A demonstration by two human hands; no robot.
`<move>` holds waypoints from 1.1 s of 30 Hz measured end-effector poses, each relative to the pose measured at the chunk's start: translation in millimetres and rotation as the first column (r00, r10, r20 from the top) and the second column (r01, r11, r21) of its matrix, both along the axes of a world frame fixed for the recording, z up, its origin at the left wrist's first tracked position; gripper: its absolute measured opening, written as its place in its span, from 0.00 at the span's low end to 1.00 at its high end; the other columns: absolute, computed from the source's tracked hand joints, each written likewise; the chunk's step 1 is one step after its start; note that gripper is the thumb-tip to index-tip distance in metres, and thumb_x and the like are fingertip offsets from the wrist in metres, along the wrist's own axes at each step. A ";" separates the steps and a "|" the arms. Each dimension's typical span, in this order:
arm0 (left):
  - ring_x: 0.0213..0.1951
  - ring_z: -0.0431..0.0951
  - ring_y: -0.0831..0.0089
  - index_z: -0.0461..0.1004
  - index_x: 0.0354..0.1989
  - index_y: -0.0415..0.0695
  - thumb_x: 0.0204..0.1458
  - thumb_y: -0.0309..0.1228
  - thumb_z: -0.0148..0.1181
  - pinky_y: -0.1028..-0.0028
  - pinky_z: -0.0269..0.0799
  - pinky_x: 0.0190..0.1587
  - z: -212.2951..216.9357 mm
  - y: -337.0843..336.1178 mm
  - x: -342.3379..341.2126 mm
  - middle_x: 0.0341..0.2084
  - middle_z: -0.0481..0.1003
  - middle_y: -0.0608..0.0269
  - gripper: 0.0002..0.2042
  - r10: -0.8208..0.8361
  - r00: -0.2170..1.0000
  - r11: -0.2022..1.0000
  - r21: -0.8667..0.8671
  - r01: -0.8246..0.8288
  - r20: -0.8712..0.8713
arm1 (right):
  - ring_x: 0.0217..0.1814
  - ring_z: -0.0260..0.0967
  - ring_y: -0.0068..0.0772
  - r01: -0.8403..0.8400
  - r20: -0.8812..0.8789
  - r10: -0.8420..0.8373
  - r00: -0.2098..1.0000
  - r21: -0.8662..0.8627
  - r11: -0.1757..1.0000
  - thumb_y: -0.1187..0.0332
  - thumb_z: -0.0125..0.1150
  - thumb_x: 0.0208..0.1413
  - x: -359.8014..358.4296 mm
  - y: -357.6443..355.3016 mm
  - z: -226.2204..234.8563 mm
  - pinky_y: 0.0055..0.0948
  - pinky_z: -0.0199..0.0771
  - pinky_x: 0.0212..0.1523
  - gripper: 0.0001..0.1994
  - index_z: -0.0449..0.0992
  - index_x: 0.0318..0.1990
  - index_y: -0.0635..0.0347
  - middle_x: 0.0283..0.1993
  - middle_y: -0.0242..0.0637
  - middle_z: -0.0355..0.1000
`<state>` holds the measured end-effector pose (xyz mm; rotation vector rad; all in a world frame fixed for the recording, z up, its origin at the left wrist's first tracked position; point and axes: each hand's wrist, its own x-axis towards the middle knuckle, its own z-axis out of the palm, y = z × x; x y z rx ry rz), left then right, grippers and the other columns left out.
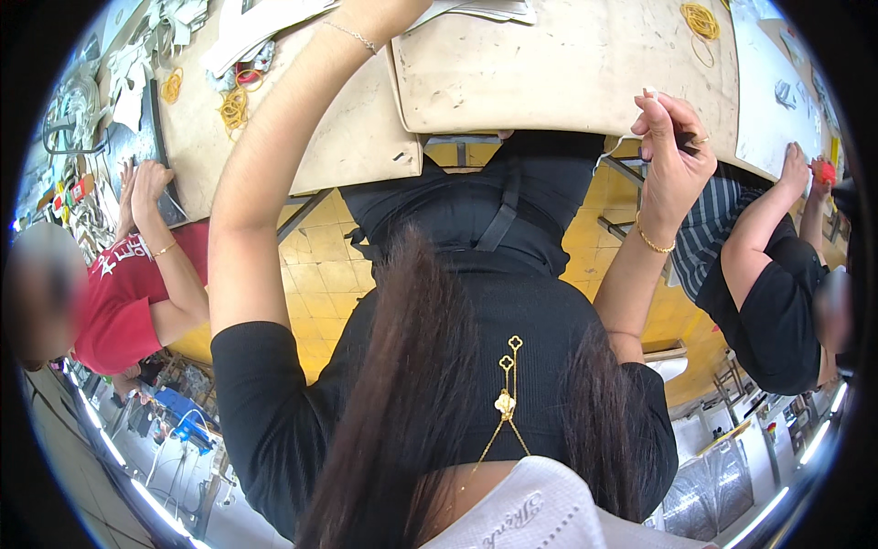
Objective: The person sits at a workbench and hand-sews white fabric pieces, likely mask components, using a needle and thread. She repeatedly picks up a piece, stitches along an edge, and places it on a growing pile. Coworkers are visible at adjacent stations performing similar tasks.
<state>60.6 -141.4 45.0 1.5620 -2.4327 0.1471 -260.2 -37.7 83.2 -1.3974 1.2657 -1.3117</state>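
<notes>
My left hand (391,9) reaches far forward over the table to the top edge of the view. Its fingers are cut off there, so I cannot see whether it holds anything. White flat sheets (265,37) lie beside that wrist and beyond it. My right hand (675,146) is raised at the table's near edge with its fingers bent inward. A small dark object (685,142) shows inside its grip, its kind unclear. A thin white thread (611,149) runs from near these fingers down past the table edge.
Bundles of yellow bands (700,20) lie on the beige tabletop (567,73), with another yellow bundle (234,108) to the left. A person in red (137,302) works at the left, and another in black (777,320) at the right. White scraps (133,78) pile up far left.
</notes>
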 end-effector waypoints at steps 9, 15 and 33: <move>0.44 0.80 0.48 0.78 0.36 0.40 0.51 0.36 0.64 0.55 0.73 0.48 34.4 -5.0 8.4 0.39 0.80 0.46 0.12 -0.057 0.998 0.818 0.574 0.027 0.034 | 0.18 0.62 0.09 0.069 -0.046 -0.063 0.997 0.143 0.987 0.75 0.68 0.59 -5.4 0.1 14.1 0.11 0.56 0.19 0.06 0.83 0.42 0.68 0.32 0.39 0.82; 0.45 0.80 0.48 0.81 0.39 0.42 0.54 0.38 0.62 0.55 0.73 0.52 45.0 0.0 14.4 0.48 0.76 0.37 0.12 -0.201 0.978 0.727 0.677 0.119 0.044 | 0.16 0.60 0.08 0.058 -0.075 -0.045 0.996 0.173 0.983 0.74 0.68 0.59 -23.5 1.3 18.7 0.11 0.53 0.17 0.08 0.82 0.43 0.70 0.34 0.43 0.83; 0.57 0.71 0.60 0.77 0.50 0.45 0.56 0.33 0.63 0.62 0.65 0.58 -3.1 156.7 -14.9 0.50 0.75 0.58 0.14 -0.075 0.965 0.983 0.142 0.114 -0.251 | 0.15 0.54 0.07 -0.334 0.110 0.346 0.932 0.636 0.695 0.67 0.64 0.63 47.3 -6.3 -6.2 0.11 0.52 0.16 0.08 0.79 0.38 0.63 0.29 0.32 0.80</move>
